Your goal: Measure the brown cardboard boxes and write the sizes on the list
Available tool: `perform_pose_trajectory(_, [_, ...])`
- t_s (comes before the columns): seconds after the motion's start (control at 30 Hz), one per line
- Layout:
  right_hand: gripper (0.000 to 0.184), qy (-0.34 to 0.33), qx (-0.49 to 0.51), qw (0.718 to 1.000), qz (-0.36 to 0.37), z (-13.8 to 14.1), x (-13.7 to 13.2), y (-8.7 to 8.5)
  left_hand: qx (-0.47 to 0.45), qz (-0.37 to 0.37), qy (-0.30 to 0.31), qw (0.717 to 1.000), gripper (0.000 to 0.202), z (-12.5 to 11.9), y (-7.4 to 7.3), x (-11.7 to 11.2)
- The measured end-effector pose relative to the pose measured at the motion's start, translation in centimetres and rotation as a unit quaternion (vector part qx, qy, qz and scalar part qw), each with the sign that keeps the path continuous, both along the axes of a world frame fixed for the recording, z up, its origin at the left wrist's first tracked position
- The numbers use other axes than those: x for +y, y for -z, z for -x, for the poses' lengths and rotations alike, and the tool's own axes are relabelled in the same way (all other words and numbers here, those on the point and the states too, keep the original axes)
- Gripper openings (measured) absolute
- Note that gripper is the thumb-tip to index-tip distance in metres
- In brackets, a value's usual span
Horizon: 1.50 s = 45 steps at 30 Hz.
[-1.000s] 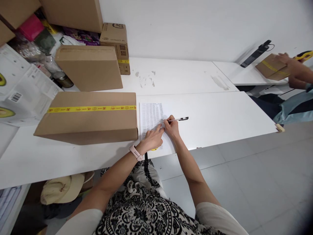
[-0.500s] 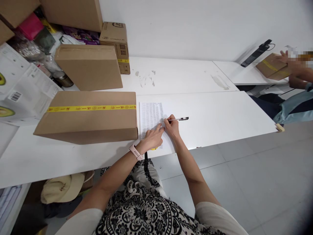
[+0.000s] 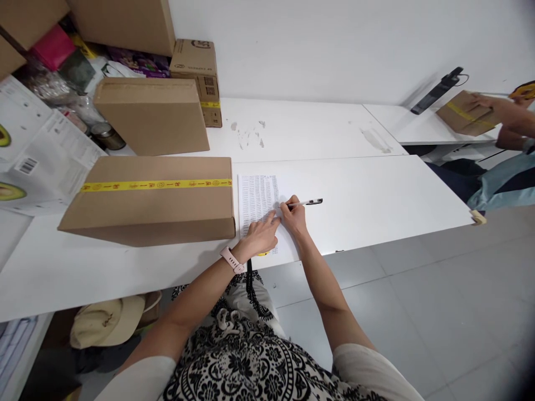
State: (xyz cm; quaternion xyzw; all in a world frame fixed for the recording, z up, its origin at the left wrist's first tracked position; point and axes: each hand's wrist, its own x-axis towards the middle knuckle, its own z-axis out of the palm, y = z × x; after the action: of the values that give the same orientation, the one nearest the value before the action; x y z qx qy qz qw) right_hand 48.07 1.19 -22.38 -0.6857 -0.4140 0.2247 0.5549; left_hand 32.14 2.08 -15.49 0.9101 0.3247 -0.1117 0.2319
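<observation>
A printed sheet (image 3: 256, 195) with columns of small text lies on the white table, just right of a large taped cardboard box (image 3: 159, 203). My right hand (image 3: 293, 216) is closed around a pen (image 3: 311, 201), its tip end at the sheet's right side. Resting on the lower part of the paper, my left hand (image 3: 261, 235) has its fingers extended, the index finger pointing toward the pen. A small yellow object (image 3: 263, 254) shows partly from beneath that palm, with a black strap (image 3: 249, 273) hanging beside it over the table edge; its kind is hidden.
Behind the taped box stand a plain carton (image 3: 154, 117) and a smaller carton (image 3: 196, 72). Assorted packages crowd the far left. At the far right, a co-worker's hand (image 3: 487, 103) touches a taped box (image 3: 463, 114) beside a black device (image 3: 437, 92). A cap (image 3: 106, 323) lies below the table.
My hands, the pen and the sheet stay nearly still. At the far right, the co-worker's hand has shifted on the box, and a yellow and black object has come into view there.
</observation>
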Motion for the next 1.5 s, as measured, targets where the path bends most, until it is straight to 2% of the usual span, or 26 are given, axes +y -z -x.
perform_pose_trajectory(0.27, [0.021,-0.008,-0.01,1.0,0.005,-0.29,0.09,0.51,0.002,-0.005,0.002,1.0,0.059,0.02,-0.17,0.02])
perform_pose_trajectory(0.7, [0.022,0.001,-0.022,1.0,0.018,-0.11,-0.05,0.0,-0.001,0.007,0.003,1.0,0.063,-0.02,-0.2,0.09])
perform_pose_trajectory(1.5, [0.022,0.013,-0.022,1.0,0.006,-0.31,0.05,0.39,-0.003,0.009,0.004,1.0,0.062,0.05,-0.21,0.14])
